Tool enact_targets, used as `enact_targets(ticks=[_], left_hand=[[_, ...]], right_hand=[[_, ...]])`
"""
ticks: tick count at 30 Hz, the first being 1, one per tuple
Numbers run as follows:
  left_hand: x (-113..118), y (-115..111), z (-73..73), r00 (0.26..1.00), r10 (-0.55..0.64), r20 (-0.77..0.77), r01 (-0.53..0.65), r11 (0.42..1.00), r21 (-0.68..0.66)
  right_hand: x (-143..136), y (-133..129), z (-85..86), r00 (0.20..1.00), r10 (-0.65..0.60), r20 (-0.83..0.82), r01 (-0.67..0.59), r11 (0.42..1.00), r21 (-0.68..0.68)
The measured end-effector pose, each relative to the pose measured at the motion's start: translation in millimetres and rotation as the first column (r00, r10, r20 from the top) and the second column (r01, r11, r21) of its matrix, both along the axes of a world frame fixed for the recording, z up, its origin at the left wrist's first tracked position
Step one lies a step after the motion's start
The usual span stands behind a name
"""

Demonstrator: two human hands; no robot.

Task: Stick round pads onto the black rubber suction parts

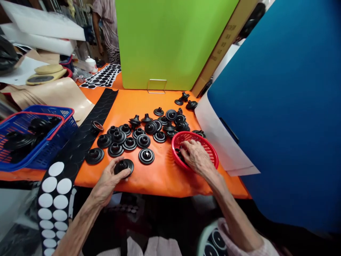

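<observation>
My left hand (108, 181) grips a round black stepped part (124, 167) by its rim, thumb at the near side and fingers behind, close to the front of the orange tabletop (160, 181). My right hand (195, 156) reaches down into a red plastic basket (215, 160). Its fingertips are curled inside among small dark pieces, and what they hold, if anything, is hidden. Many similar black parts (144, 140) lie between and beyond my hands, most with their hubs upward. One part (146, 155) nearby shows a bright spot at its centre.
At left stands a blue basket (71, 119) with black parts in it. Beside it runs a black strip (92, 117) with white discs (60, 202) hanging over the edge. A green board (170, 42) closes the back, a blue board (279, 117) the right. A person (106, 28) stands behind.
</observation>
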State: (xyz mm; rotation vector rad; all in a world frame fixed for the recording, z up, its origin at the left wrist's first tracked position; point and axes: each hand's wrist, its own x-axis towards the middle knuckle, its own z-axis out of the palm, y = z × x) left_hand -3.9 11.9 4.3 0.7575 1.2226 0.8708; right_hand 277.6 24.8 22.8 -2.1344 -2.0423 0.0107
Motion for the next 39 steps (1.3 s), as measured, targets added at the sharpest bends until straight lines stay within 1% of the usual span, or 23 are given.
enact_targets(ticks=[2, 5, 7, 9, 10, 11, 12, 13, 14, 15, 17, 18, 20, 22, 25, 27, 30, 32, 34, 35, 37, 39], left_hand=[[-0.7, -0.3, -3.4, 1.000, -0.022, 0.013, 0.023, 1.000, -0.005], [0.7, -2.2, -4.2, 0.996, -0.029, 0.086, 0.031, 0.999, -0.021], [3.2, -3.5, -3.0, 0.990, -0.026, 0.136, 0.029, 0.999, -0.026], [6.7, -4.6, -1.8, 0.984, -0.025, 0.174, 0.029, 0.999, -0.016], [8.8, -5.0, -1.4, 0.982, -0.026, 0.188, 0.028, 1.000, -0.007], [11.2, -5.4, -1.3, 0.980, -0.025, 0.198, 0.026, 1.000, 0.000], [13.9, -5.7, -1.3, 0.979, -0.022, 0.203, 0.022, 1.000, 0.003], [16.7, -6.0, -1.5, 0.979, -0.016, 0.201, 0.016, 1.000, 0.003], [19.7, -6.4, -1.6, 0.981, -0.009, 0.194, 0.008, 1.000, 0.004], [22.7, -6.8, -1.8, 0.983, -0.002, 0.185, 0.000, 1.000, 0.009], [28.4, -7.8, -2.0, 0.985, 0.003, 0.173, -0.009, 0.999, 0.034], [30.8, -8.3, -2.3, 0.984, -0.005, 0.176, -0.005, 0.998, 0.056], [34.5, -9.0, -3.6, 0.983, -0.032, 0.182, 0.012, 0.994, 0.110], [36.8, -9.5, -6.2, 0.983, -0.059, 0.173, 0.030, 0.986, 0.166], [38.0, -10.7, -11.1, 0.987, -0.084, 0.139, 0.051, 0.973, 0.227], [37.9, -12.1, -13.0, 0.986, -0.109, 0.126, 0.078, 0.970, 0.229], [37.0, -13.9, -12.2, 0.974, -0.161, 0.162, 0.132, 0.976, 0.173], [35.8, -14.0, -10.1, 0.970, -0.154, 0.189, 0.126, 0.980, 0.154], [34.3, -13.6, -7.9, 0.973, -0.122, 0.196, 0.095, 0.985, 0.142], [33.6, -13.3, -7.0, 0.973, -0.110, 0.202, 0.084, 0.988, 0.132], [32.3, -13.2, -5.6, 0.967, -0.110, 0.229, 0.088, 0.990, 0.106], [31.4, -13.9, -4.7, 0.957, -0.138, 0.254, 0.115, 0.988, 0.104]], right_hand=[[21.6, 8.9, -10.9, 1.000, 0.019, 0.002, -0.019, 0.998, -0.065], [34.2, 16.6, -22.7, 1.000, 0.030, -0.008, -0.030, 0.994, -0.103], [33.9, 14.2, -20.6, 1.000, 0.008, -0.016, -0.010, 0.995, -0.101], [27.7, 5.4, -10.5, 0.999, -0.007, -0.052, 0.007, 1.000, -0.001], [21.8, -0.9, -3.7, 0.996, 0.010, -0.089, -0.004, 0.997, 0.078], [13.5, -8.2, 3.3, 0.989, 0.054, -0.140, -0.031, 0.986, 0.162], [2.9, -16.0, 9.5, 0.972, 0.122, -0.200, -0.075, 0.970, 0.230], [-9.8, -23.9, 14.3, 0.941, 0.204, -0.270, -0.132, 0.956, 0.260], [-24.0, -31.5, 16.9, 0.894, 0.282, -0.348, -0.194, 0.945, 0.265], [-38.9, -38.4, 17.3, 0.839, 0.332, -0.431, -0.242, 0.937, 0.251], [-66.9, -48.7, 11.4, 0.751, 0.356, -0.557, -0.273, 0.934, 0.229], [-78.3, -51.8, 6.2, 0.721, 0.343, -0.603, -0.263, 0.939, 0.220], [-93.5, -54.8, -5.2, 0.687, 0.302, -0.661, -0.215, 0.953, 0.213], [-99.8, -55.1, -14.3, 0.673, 0.275, -0.686, -0.174, 0.961, 0.215], [-100.7, -54.4, -22.0, 0.683, 0.260, -0.683, -0.140, 0.964, 0.226], [-101.1, -54.7, -25.3, 0.705, 0.251, -0.663, -0.125, 0.965, 0.232], [-104.0, -57.3, -28.7, 0.741, 0.240, -0.627, -0.115, 0.966, 0.233], [-105.5, -60.4, -28.6, 0.733, 0.243, -0.635, -0.127, 0.966, 0.224], [-104.7, -63.3, -26.1, 0.692, 0.240, -0.681, -0.135, 0.970, 0.204], [-103.5, -64.4, -24.4, 0.666, 0.218, -0.713, -0.117, 0.975, 0.188], [-100.3, -65.0, -22.0, 0.604, 0.124, -0.788, -0.030, 0.991, 0.133], [-98.6, -64.1, -22.3, 0.491, 0.008, -0.871, 0.020, 1.000, 0.021]])
